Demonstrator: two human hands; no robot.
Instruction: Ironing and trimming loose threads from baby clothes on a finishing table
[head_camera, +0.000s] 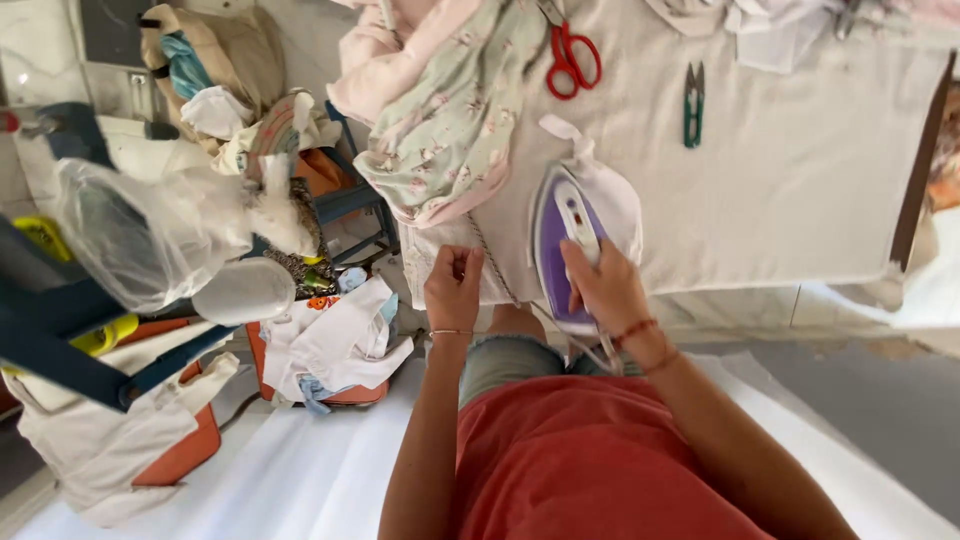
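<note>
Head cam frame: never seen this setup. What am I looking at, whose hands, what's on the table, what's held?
There is no robot here. A person wears one camera on the head, and it looks straight down, so you see their own arms, red shirt and lap at the bottom.

The right hand grips the handle of a purple and white iron standing on the cloth-covered table. The left hand pinches the iron's braided cord near the table edge.

Also on the table: red-handled scissors, small green thread snips, and a pile of floral and pink fabric. Left of the table, on the floor, sit bags and bundles of cloth.
</note>
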